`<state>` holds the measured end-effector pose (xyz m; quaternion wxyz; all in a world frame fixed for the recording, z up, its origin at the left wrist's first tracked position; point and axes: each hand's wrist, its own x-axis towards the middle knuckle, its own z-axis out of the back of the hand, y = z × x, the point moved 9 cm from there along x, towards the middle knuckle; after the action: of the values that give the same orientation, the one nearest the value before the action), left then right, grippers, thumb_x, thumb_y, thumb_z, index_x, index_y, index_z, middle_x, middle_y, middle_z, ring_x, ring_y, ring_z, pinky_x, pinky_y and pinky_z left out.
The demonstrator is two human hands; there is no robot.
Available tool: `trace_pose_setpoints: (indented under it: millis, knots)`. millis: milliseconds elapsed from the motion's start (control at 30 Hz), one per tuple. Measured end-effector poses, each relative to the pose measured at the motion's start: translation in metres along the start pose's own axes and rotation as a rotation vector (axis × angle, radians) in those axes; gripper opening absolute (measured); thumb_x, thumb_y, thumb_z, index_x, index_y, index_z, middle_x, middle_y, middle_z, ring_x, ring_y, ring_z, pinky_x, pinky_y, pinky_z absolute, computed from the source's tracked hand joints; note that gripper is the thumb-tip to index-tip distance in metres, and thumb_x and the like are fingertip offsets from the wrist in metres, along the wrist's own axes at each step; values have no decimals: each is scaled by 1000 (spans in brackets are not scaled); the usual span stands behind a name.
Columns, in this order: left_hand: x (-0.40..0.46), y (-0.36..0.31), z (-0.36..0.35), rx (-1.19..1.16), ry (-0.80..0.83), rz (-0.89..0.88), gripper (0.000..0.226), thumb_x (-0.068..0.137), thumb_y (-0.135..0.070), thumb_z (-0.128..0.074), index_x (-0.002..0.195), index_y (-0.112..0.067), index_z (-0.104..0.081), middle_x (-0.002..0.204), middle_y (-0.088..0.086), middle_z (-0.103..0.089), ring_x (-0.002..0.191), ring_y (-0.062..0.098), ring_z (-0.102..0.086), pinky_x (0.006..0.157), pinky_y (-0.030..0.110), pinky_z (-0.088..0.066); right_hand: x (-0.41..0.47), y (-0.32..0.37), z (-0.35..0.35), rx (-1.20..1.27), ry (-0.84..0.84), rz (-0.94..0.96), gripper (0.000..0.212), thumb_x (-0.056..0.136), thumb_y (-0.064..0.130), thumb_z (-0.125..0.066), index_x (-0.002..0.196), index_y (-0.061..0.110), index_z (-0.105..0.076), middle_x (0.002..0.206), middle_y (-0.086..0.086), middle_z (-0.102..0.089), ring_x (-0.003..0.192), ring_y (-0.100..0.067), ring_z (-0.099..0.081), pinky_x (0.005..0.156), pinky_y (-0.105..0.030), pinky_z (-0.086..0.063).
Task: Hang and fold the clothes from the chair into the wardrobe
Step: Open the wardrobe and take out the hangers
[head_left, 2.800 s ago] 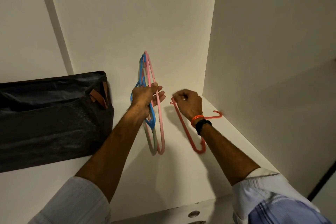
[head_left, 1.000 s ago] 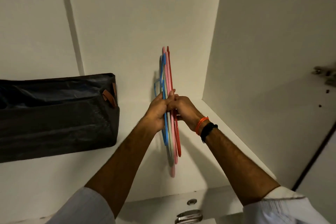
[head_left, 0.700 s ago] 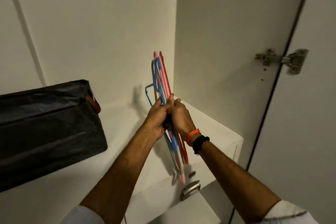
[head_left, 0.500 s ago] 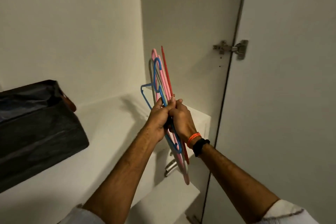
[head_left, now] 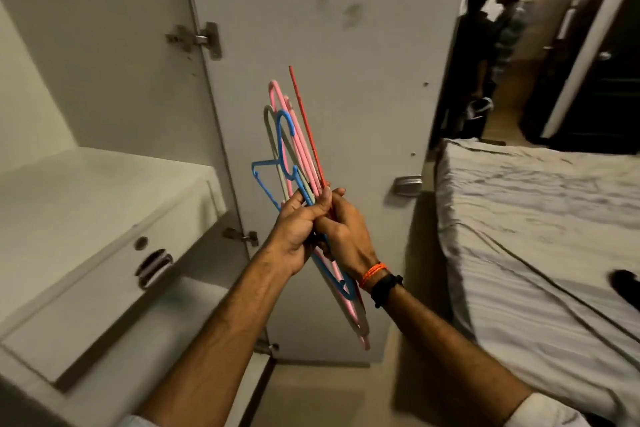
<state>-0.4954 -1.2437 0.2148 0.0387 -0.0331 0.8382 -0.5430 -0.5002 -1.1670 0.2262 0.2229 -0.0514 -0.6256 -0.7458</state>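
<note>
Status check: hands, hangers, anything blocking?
Left hand and right hand both grip the hanger bundle. Bundle upright, clear of the wardrobe shelf. Open wardrobe door directly behind; bed to the right.

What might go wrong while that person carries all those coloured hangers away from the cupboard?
Both hands, left hand and right hand, clasp the hangers at one spot in the middle, so a loose one could slide out of the grip. The long red hanger pokes up close to the open wardrobe door and might knock it. The hooks seem interlocked and may tangle when pulled apart.
</note>
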Motion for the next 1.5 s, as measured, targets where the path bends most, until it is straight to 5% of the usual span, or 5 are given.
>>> trace_pose_setpoints:
  millis: [367, 700, 867, 1233, 1500]
  knots:
    - [-37, 205, -238, -25, 190, 304, 29, 91, -4, -62, 120, -4, -63, 113, 15, -70, 105, 25, -68, 87, 34, -58, -138, -108, 271, -247, -269, -178, 50, 77, 24, -61, 126, 19, -61, 104, 0, -69, 93, -14, -68, 81, -33, -60]
    - [13, 367, -361, 259, 317, 516, 28, 85, 2, -69, 112, -4, -66, 89, 8, -70, 71, 14, -68, 61, 24, -59, -188, -227, 429, -318, -433, -467, 45, 82, 16, -65, 127, 17, -62, 111, -2, -70, 98, -14, -67, 87, -32, -58]
    - [51, 436, -399, 354, 383, 628, 29, 83, -3, -74, 110, -9, -67, 95, 7, -72, 77, 13, -69, 58, 22, -55, -188, -283, 485, -415, -407, -655, 40, 86, 17, -64, 126, 13, -60, 97, 3, -65, 87, -13, -62, 67, -14, -46]
    - [137, 549, -462, 426, 305, 779, 28, 81, 4, -74, 106, -6, -68, 89, 6, -72, 78, 15, -67, 61, 22, -53, -165, -400, 579, -466, -383, -871, 40, 85, 27, -71, 120, 12, -58, 103, -5, -70, 92, -23, -66, 84, -39, -56]
    - [181, 592, -476, 401, 138, 841, 23, 85, 8, -67, 100, -10, -69, 90, 3, -71, 84, 17, -67, 83, 32, -56, -135, -469, 614, -438, -366, -815, 27, 88, 24, -67, 110, 10, -64, 99, -10, -67, 91, -26, -60, 74, -27, -43]
